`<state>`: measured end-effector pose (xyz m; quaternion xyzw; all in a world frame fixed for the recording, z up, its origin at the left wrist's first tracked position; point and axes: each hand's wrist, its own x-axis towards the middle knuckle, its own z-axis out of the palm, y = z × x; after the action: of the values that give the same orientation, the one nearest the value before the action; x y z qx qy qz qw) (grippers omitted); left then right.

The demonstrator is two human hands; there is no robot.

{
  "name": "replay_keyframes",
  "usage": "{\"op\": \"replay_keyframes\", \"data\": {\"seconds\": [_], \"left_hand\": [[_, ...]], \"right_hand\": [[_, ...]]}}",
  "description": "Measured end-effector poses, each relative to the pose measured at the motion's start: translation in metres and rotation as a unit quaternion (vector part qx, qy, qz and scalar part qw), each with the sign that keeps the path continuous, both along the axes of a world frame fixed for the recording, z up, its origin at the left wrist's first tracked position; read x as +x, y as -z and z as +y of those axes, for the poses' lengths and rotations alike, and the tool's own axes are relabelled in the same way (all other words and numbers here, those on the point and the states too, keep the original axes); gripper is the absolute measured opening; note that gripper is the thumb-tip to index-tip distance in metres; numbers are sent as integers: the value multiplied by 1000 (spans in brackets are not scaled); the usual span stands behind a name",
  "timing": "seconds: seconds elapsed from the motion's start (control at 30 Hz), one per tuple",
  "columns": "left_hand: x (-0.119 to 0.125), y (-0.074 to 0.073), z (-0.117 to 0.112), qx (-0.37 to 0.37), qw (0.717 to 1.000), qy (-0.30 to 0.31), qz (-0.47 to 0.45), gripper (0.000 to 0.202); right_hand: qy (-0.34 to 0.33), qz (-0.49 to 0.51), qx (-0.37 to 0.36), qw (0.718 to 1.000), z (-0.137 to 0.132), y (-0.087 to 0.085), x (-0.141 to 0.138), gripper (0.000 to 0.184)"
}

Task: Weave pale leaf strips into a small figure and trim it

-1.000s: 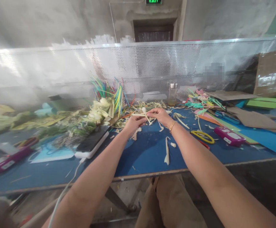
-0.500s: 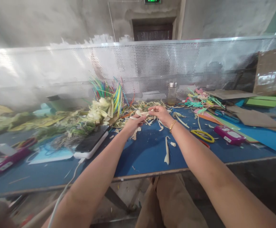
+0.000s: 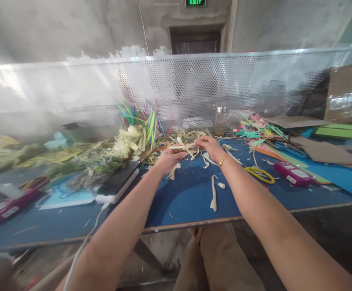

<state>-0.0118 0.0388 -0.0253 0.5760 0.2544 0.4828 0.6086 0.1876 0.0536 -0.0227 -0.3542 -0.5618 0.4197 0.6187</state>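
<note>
Over the far middle of the blue table, my two hands work on a pale strip of dried husk. My left hand is closed around its left part, fingers pointing right. My right hand, with a gold bracelet on the wrist, pinches at the right end. A narrow piece crosses the strip at a slant between the hands. Several curled husk scraps lie beneath and about them. A longer husk piece and a small stub lie nearer to me.
Left stands a pale leafy bundle beside colourful pipe cleaners, with a phone on a white power bank. Behind are a glass bottle and a perforated metal screen. Right are a yellow ring, purple device and blue paper.
My right hand has shifted slightly right, away from my left. More of the husk strip now shows between them, and a slanted piece stands out across it.
</note>
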Motion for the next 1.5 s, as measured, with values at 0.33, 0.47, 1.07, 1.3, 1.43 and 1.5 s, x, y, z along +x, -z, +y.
{"op": "replay_keyframes", "data": {"seconds": [0.33,0.47,1.07,1.3,1.43,1.5], "left_hand": [[-2,-1,4,-19,998,-57,10,35],[0,1,4,-25,998,-48,30,31],[9,3,-4,30,993,-65,98,28],[10,3,-3,39,995,-39,78,18],[6,4,-4,29,996,-8,79,24],[5,4,-3,28,996,-9,81,29]], "right_hand": [[-37,-24,-82,996,-5,-1,-8,49],[-43,-37,-55,997,-5,1,-13,37],[-45,-62,0,997,-12,-5,-23,24],[-40,-30,-24,998,-4,0,-21,25],[-54,-34,-43,997,-4,0,-16,27],[-74,-27,-57,995,-7,-3,-11,26]]}}
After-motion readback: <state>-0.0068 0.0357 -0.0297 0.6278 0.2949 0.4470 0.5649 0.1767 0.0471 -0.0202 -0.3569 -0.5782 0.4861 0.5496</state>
